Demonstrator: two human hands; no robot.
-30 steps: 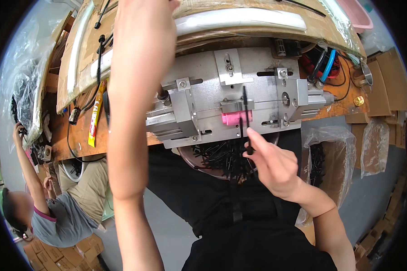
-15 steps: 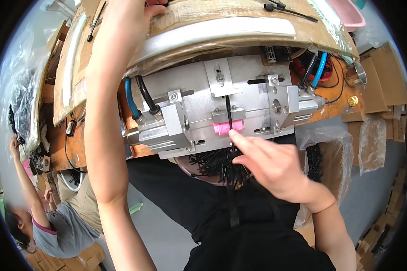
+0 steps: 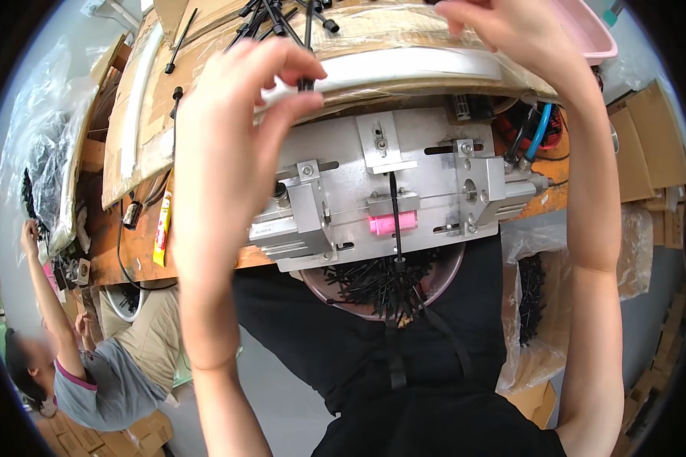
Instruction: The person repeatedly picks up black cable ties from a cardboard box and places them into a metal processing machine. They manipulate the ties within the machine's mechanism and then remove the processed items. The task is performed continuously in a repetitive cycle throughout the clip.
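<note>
Orange-brown wooden bench [image 3: 147, 247], scuffed brown taped cardboard sheet [image 3: 187, 126] above; at its edge we see a smooth silver bolted metal plate [image 3: 434, 171], a slim black capped plastic rod [image 3: 395, 209] lying lengthwise across its pink block [image 3: 381, 225], and at left a narrow yellow packet [image 3: 162, 228] with red print. Our left hand [image 3: 240, 110] pinches another thin black knobbed rod [image 3: 308, 46] between thumb and fingers; our right hand [image 3: 511, 27] is raised over the cardboard's far side, fingers bent, whether gripping anything we can't tell.
</note>
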